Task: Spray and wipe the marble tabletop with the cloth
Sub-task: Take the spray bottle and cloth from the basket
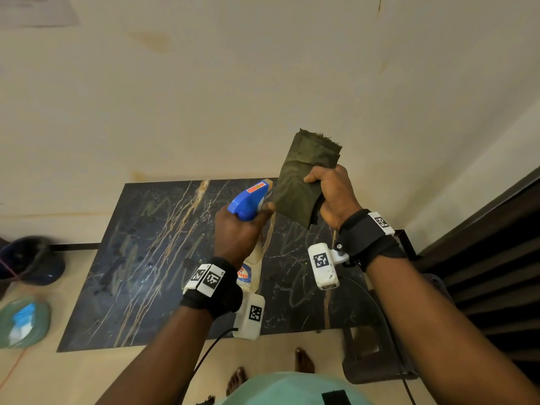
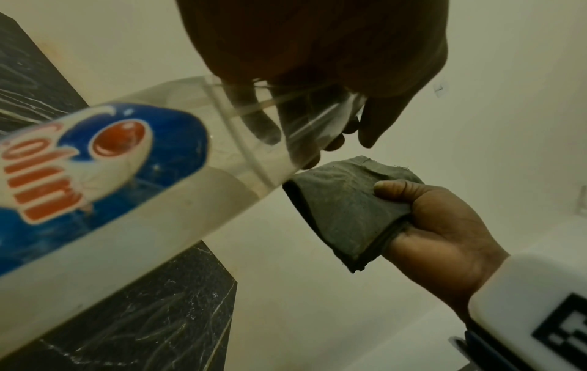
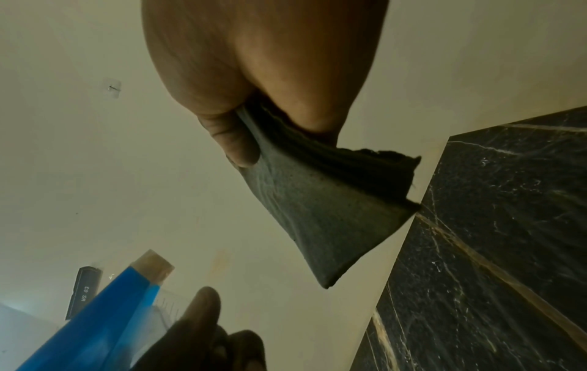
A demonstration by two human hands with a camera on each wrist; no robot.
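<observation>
My left hand grips the neck of a clear spray bottle with a blue trigger head, held above the black marble tabletop. Its nozzle points toward a folded olive-green cloth, which my right hand holds upright just right of the nozzle. In the left wrist view the bottle has a blue and red label, and the cloth is pinched under the right thumb. The right wrist view shows the cloth hanging from the hand, with the blue head below.
The marble top carries gold and white veins and faint smeared marks. A dark chair stands at its right end, beside a dark slatted panel. A dark bowl-like object and a green plate lie on the floor at left. My bare feet are near the table's front edge.
</observation>
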